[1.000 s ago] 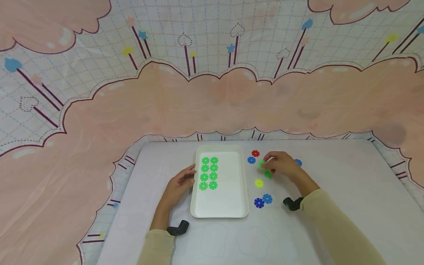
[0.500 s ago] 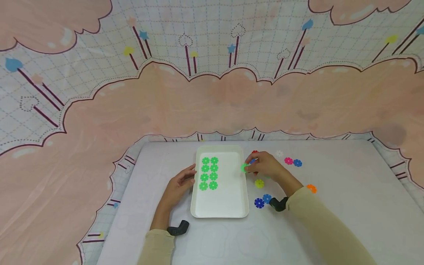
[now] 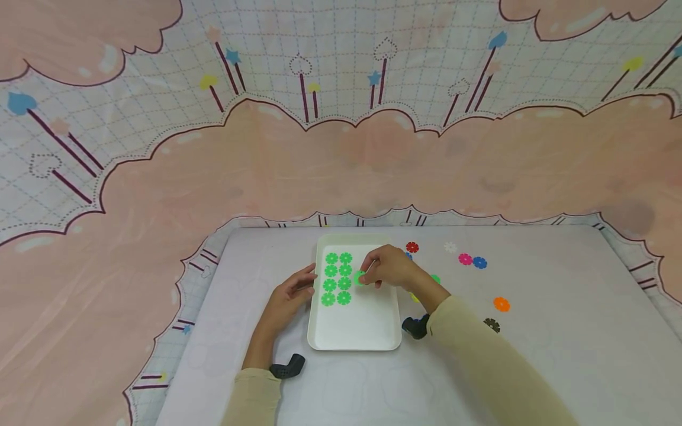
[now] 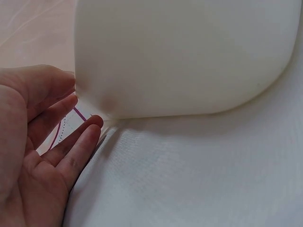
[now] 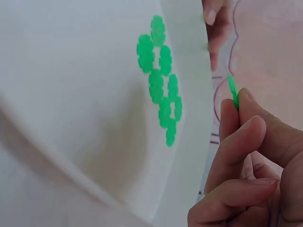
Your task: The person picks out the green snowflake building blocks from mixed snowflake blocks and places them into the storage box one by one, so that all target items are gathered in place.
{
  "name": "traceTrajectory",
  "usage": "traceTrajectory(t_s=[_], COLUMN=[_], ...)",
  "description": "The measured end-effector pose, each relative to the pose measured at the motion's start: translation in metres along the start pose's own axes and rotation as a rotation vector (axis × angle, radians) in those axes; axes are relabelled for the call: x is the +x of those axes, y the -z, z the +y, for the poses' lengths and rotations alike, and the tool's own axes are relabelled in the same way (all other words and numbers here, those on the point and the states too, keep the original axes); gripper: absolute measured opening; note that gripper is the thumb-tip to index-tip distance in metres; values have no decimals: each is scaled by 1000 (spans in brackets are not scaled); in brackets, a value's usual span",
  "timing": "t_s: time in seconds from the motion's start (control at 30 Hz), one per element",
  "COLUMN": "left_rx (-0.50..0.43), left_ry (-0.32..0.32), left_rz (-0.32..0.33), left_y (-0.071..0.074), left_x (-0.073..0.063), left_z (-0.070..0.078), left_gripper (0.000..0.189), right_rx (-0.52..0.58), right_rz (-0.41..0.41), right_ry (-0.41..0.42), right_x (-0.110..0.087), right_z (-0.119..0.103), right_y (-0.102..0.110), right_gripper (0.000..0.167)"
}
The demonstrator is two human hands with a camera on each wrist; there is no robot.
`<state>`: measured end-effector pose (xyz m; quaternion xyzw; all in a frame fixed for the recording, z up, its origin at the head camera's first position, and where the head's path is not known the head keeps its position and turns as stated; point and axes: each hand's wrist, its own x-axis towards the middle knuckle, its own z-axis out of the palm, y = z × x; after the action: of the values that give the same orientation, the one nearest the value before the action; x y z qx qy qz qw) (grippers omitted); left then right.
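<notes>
My right hand point(image 3: 393, 270) pinches a green snowflake disc point(image 3: 359, 278) between thumb and finger over the white tray point(image 3: 367, 328). The right wrist view shows this disc point(image 5: 232, 90) edge-on at the fingertips. On the tray's left half, several green snowflake discs point(image 3: 344, 283) lie in two columns. My left hand point(image 3: 286, 299) stays at the tray's left side. Its loosely bent fingers point(image 4: 54, 85) touch the tray's edge in the left wrist view.
Right of the tray lie loose discs: red point(image 3: 412, 247), white point(image 3: 450, 247), pink point(image 3: 465, 259), blue point(image 3: 480, 262), orange point(image 3: 501, 304) and black point(image 3: 492, 325). Another green disc point(image 3: 436, 278) and a yellow one are partly covered by the right arm.
My right hand has lifted a green disc from the loose pieces and carried it left, over the tray. The left hand has not moved.
</notes>
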<state>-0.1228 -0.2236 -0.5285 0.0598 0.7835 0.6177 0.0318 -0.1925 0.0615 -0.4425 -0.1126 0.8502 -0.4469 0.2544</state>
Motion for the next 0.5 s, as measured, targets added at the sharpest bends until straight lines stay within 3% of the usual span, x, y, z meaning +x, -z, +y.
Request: traceTrajectory(t_s=[0.5], left_rx=[24], left_ry=[-12], left_rz=[-4], left_y=[0], left_x=[1], left_z=[-3], left_gripper=[35], right_rx=[-104], right_rz=[-88], right_ry=[19], right_x=[20], right_z=[-16], right_y=[-42], right_gripper=[15])
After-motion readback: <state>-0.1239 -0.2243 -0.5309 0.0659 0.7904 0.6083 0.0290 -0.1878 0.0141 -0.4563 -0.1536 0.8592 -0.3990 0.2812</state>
